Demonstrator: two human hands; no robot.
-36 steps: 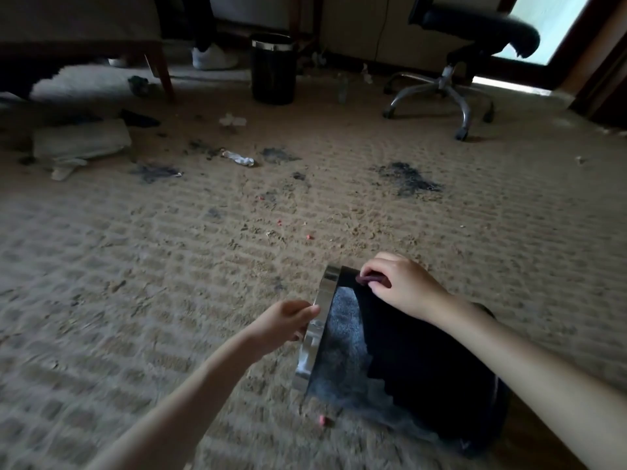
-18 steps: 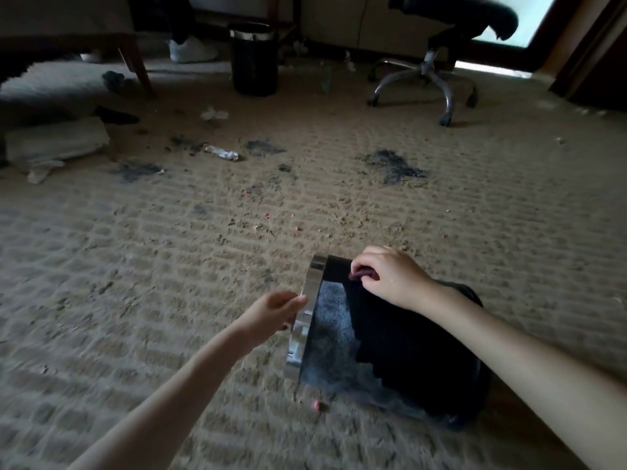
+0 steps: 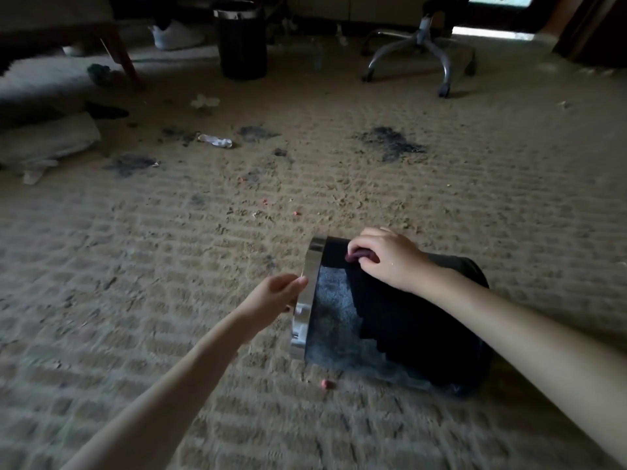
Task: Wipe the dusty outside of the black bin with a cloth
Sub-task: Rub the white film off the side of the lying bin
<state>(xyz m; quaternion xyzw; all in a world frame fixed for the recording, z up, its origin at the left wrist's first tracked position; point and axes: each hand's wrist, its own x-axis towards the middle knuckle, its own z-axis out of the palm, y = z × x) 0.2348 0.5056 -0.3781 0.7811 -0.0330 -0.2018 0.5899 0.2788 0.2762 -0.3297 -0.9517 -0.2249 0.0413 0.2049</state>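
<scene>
Head view, listed near to far.

1. Carpet (image 3: 135, 300) – beige, ribbed, gritty with crumbs; it carries everything below.
2. Pink scrap (image 3: 325, 384) – on the carpet just beside the near side of the bin.
3. Black bin (image 3: 424, 334) – lying on its side right of the carpet's middle, mouth facing left. A grey dusty patch (image 3: 332, 310) covers the wall next to the mouth; the wall to the right of it is plain black.
4. Chrome rim (image 3: 307, 300) – a band round the bin's mouth.
5. Left hand (image 3: 274, 295) – fingers and thumb pinch the chrome rim from the left.
6. Right hand (image 3: 386, 259) – on top of the bin near the rim, fingers curled round the cloth (image 3: 361, 256), of which only a small purplish fold shows against the wall.
7. Dark stains (image 3: 390, 144) – several sooty patches across the carpet's middle, well apart from the bin.
8. Crumpled white wrapper (image 3: 215, 140) – between two of the left stains.
9. Folded pale fabric (image 3: 44, 140) – at the carpet's left edge.
10. Second bin (image 3: 241, 45) – upright, black with a chrome rim, toward the far edge.
11. White shoe (image 3: 176, 35) – left of the second bin.
12. Chair base (image 3: 420, 52) – chrome legs on castors, far right.
</scene>
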